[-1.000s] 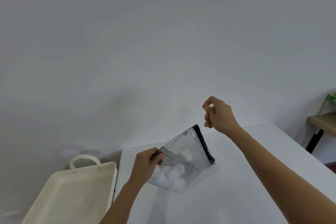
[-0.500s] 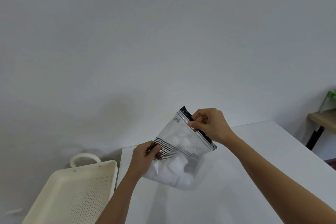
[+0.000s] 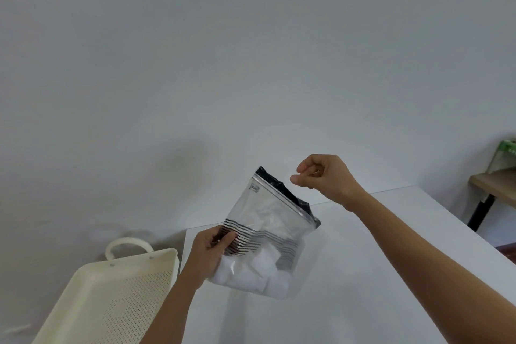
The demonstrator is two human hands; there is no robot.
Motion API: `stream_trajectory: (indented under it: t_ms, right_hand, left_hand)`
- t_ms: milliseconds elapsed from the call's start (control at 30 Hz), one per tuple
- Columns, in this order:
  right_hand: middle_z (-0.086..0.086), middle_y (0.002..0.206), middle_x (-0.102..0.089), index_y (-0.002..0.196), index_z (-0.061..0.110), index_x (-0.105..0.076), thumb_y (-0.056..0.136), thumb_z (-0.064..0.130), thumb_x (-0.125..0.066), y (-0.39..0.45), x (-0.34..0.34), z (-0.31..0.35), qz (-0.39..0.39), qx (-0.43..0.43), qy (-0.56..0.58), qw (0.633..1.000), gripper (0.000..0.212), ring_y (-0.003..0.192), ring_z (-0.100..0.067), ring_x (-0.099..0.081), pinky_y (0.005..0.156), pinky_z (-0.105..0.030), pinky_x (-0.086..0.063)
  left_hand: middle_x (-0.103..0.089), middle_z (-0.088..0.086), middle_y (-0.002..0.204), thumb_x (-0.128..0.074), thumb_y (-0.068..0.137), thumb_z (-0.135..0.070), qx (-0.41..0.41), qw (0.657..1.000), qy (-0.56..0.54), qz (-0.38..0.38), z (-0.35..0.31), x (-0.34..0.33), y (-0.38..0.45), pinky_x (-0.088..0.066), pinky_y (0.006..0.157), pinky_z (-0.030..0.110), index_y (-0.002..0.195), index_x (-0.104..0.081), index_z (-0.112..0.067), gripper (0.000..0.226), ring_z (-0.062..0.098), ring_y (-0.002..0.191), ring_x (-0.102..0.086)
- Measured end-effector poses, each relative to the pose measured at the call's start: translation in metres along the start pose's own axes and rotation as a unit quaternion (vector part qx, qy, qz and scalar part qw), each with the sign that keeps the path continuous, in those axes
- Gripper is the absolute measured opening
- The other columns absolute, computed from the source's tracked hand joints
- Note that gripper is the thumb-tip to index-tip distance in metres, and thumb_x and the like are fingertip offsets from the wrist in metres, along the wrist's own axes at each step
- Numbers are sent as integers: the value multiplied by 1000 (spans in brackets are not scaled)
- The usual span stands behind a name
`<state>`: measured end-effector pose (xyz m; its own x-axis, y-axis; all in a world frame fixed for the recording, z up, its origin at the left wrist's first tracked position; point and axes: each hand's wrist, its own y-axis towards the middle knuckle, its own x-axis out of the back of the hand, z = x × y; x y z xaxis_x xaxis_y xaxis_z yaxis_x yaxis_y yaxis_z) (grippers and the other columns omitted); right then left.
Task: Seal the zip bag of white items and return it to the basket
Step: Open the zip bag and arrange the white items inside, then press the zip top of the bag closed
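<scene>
A clear zip bag (image 3: 268, 226) with a black zip strip and black stripes holds several white items in its lower part. It hangs tilted above the white table (image 3: 363, 274). My left hand (image 3: 212, 251) grips the bag's left edge at the stripes. My right hand (image 3: 324, 177) hovers just right of the zip strip, fingers curled and pinched together, not touching the bag. A cream perforated basket (image 3: 92, 299) with a loop handle sits at the lower left, beside the table.
A plain wall fills the upper view. A wooden side table (image 3: 494, 187) with a black leg and a green-lidded box (image 3: 505, 156) stands at the far right.
My right hand was off the bag, then pinched the zip strip, and has now let go and lifted to the right. The bag has risen slightly in my left hand.
</scene>
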<state>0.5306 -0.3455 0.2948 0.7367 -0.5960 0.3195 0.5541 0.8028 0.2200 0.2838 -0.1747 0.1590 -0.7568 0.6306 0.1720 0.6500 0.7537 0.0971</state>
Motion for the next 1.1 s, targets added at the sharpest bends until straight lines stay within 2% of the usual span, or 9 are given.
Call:
stream_trajectory:
  t_ms: [133, 267, 400, 567, 667, 767, 867, 1000, 1100]
  right_hand:
    - [7, 126, -54, 122, 36, -54, 57, 71, -73, -8, 0, -27, 22, -56, -35, 998, 77, 116, -13, -52, 90, -30, -43]
    - [-1, 135, -42, 149, 35, -21, 50, 65, -82, -17, -8, -55, 68, -161, 105, 979, 120, 128, -19, -44, 99, -37, -37]
    - [-12, 117, -70, 128, 14, -56, 65, 39, -84, -25, -28, -63, 122, -168, 178, 962, 73, 96, -23, -66, 94, -41, -48]
    - [-16, 85, -71, 93, 0, -74, 81, 12, -76, -25, -46, -61, 28, -107, 143, 983, 18, 79, -24, -65, 80, -36, -53]
    - [-1, 68, -72, 81, 7, -76, 81, 15, -76, -23, -43, -58, -14, -87, 49, 995, 8, 63, -10, -63, 66, -27, -50]
    - [2, 59, -63, 73, 9, -75, 77, 20, -80, -23, -37, -52, 13, -51, -69, 996, 12, 54, -8, -52, 56, -21, -42]
    - [1, 57, -60, 72, 7, -74, 75, 22, -81, -24, -39, -44, 76, -22, -162, 984, 16, 52, -7, -47, 52, -20, -39]
    - [11, 41, -49, 55, 22, -64, 75, 21, -80, -24, -50, -34, 127, 4, -192, 973, 26, 41, -1, -39, 45, -14, -31]
    - [9, 44, -48, 59, 11, -67, 74, 22, -81, -25, -50, -33, 133, 16, -190, 973, 24, 43, -4, -37, 45, -16, -30]
  left_hand:
    - [-74, 9, 73, -66, 86, -19, 1, 996, -82, -34, -10, 3, 0, -54, 66, 23, 75, -73, -8, 17, 17, 67, -67]
    - [-73, 12, 77, -63, 91, -15, 2, 987, -141, -75, -11, 3, 8, -54, 75, 35, 78, -73, -7, 19, 23, 71, -65]
    - [-75, 6, 79, -66, 85, -22, 31, 973, -209, -95, -12, -9, 12, -56, 75, 32, 79, -76, -12, 15, 17, 73, -69]
    - [-75, 5, 80, -70, 78, -27, 76, 967, -234, -72, -11, -22, 14, -59, 70, 29, 82, -76, -13, 15, 21, 77, -69]
    - [-63, 5, 120, -68, 88, -22, 68, 970, -178, -152, -23, -15, 23, -49, 99, 41, 121, -60, -15, 35, 25, 113, -58]
    - [-53, -6, 133, -69, 88, -30, -62, 956, -89, -274, -73, 3, 34, -38, 100, 25, 129, -51, -22, 46, 12, 126, -51]
    - [-60, -15, 126, -68, 85, -42, -219, 958, 99, -159, -130, 3, 47, -34, 96, 6, 120, -61, -30, 37, -6, 119, -52]
    - [-62, -19, 125, -67, 74, -63, -129, 932, 300, 156, -172, -23, 60, -37, 100, 20, 107, -68, -42, 39, 1, 120, -52]
    - [-73, -11, 108, -73, 81, -39, -101, 907, 347, 218, -170, -27, 71, -45, 101, 31, 94, -77, -27, 18, 8, 111, -61]
